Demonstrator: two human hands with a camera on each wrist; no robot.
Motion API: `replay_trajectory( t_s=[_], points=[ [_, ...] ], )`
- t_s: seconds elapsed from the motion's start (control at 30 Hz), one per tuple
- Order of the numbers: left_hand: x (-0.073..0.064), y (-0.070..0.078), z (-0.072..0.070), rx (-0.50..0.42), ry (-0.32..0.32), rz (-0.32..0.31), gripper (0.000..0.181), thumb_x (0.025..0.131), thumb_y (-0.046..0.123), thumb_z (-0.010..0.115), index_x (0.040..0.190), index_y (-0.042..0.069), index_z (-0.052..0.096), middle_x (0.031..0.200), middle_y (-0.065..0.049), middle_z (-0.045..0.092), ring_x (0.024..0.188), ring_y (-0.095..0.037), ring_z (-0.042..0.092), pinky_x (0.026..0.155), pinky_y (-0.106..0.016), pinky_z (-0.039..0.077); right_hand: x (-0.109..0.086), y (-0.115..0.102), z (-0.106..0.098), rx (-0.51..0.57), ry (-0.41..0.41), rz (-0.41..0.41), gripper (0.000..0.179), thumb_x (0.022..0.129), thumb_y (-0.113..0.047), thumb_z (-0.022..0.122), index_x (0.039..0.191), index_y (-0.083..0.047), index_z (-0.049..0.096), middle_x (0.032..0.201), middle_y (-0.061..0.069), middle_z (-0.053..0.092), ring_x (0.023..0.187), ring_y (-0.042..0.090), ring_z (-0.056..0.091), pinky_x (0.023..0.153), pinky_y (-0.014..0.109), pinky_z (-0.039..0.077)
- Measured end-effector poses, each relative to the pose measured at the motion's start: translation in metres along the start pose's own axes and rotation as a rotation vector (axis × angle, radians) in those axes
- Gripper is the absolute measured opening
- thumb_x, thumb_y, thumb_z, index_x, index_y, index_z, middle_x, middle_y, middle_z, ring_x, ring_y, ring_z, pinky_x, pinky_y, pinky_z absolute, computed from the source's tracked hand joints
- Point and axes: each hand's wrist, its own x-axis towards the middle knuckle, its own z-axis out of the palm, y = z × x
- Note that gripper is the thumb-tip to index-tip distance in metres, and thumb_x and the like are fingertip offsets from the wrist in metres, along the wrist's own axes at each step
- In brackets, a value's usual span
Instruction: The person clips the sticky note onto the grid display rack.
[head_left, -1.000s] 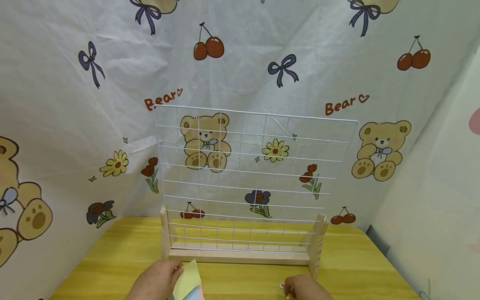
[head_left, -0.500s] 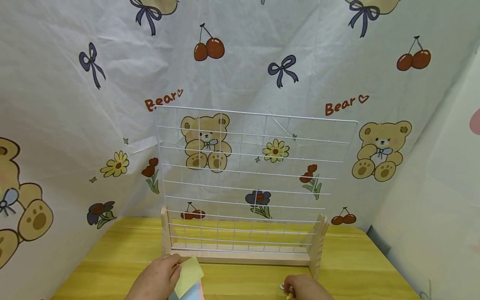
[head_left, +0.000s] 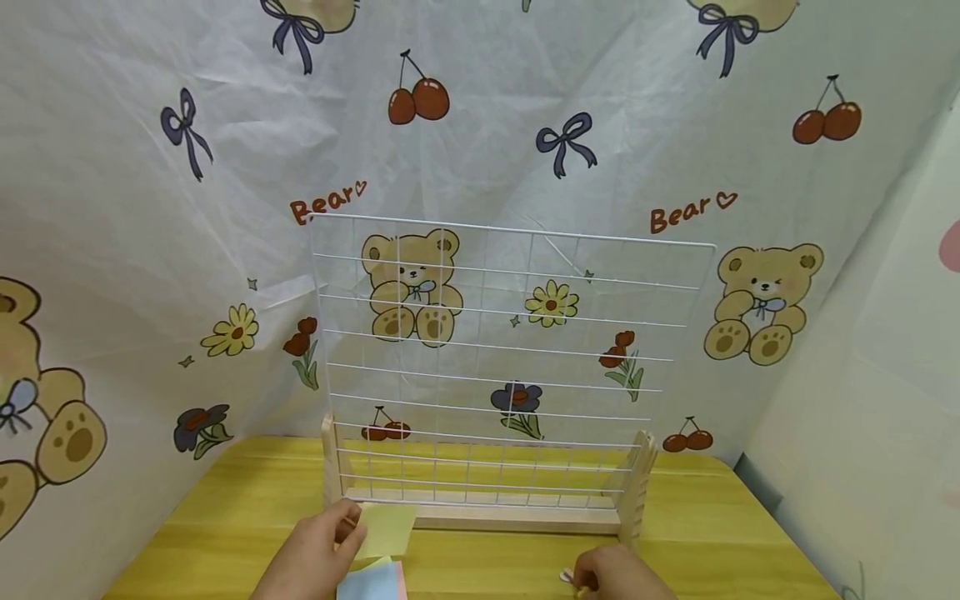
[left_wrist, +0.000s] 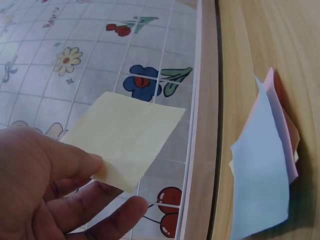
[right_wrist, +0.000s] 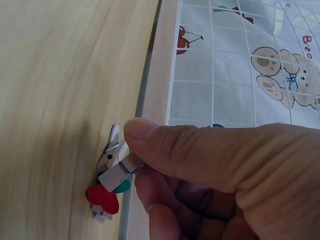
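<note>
My left hand [head_left: 311, 550] pinches a yellow paper note [left_wrist: 127, 137] by one corner, thumb on top. In the head view the note lies in front of the rack's left end. Several other notes, blue [left_wrist: 262, 180] and pink [left_wrist: 281, 125] among them, stand together on the table, apart from this hand. My right hand [head_left: 618, 573] pinches a small wooden clothespin [right_wrist: 116, 176] between thumb and index finger. Close by on the table lie other small clothespins [right_wrist: 108, 156], with a red heart [right_wrist: 103, 198] and a partly hidden green one [right_wrist: 123, 186].
A white wire grid [head_left: 510, 229] stands upright in a wooden base [head_left: 517, 518] beyond both hands. The yellow table [head_left: 480, 575] extends to either side. Behind hangs a white cloth [head_left: 480, 158] printed with bears, cherries and bows.
The left hand has lifted the yellow note off the stack and moved it slightly away, towards the rack; the blue note is now uncovered. The right hand has barely shifted.
</note>
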Motion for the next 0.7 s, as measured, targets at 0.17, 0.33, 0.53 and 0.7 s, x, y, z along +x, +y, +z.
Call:
replay_trajectory(
  t_s=[0.17, 0.33, 0.53, 0.7],
  points=[
    [0.001, 0.003, -0.003, -0.065, 0.029, -0.047, 0.014, 0.098, 0.021, 0.068, 0.107, 0.01, 0.068, 0.099, -0.001, 0.074, 0.092, -0.018, 0.068, 0.075, -0.041, 0.059, -0.001, 0.001, -0.003, 0.001, 0.012, -0.017, 0.002, 0.086, -0.007, 0.077, 0.084, -0.008, 0.076, 0.077, -0.011, 0.068, 0.067, -0.004, 0.049, 0.061, 0.023, 0.046],
    [0.002, 0.009, -0.004, -0.112, 0.075, -0.025, 0.008, 0.099, 0.019, 0.067, 0.102, 0.012, 0.07, 0.091, 0.003, 0.069, 0.082, -0.015, 0.058, 0.071, -0.034, 0.053, -0.003, 0.0, -0.008, 0.0, 0.049, -0.051, 0.004, 0.086, -0.006, 0.076, 0.089, -0.004, 0.078, 0.082, -0.006, 0.072, 0.069, -0.005, 0.05, 0.062, 0.022, 0.047],
    [0.006, 0.017, -0.002, -0.14, 0.1, 0.026, 0.016, 0.101, 0.02, 0.065, 0.109, 0.008, 0.072, 0.089, 0.003, 0.067, 0.08, -0.014, 0.054, 0.071, -0.031, 0.048, -0.005, -0.01, -0.016, -0.023, 0.115, -0.036, 0.012, 0.089, -0.019, 0.079, 0.095, -0.009, 0.077, 0.087, -0.008, 0.07, 0.073, -0.003, 0.051, 0.064, 0.022, 0.048],
    [0.009, 0.024, 0.004, -0.186, 0.14, 0.045, 0.023, 0.1, 0.019, 0.065, 0.116, 0.005, 0.072, 0.094, 0.002, 0.07, 0.083, -0.013, 0.058, 0.072, -0.031, 0.051, -0.006, -0.02, -0.02, -0.1, 0.193, -0.056, 0.019, 0.09, -0.025, 0.078, 0.103, -0.011, 0.078, 0.094, -0.009, 0.072, 0.077, -0.005, 0.054, 0.068, 0.023, 0.054]
  ],
)
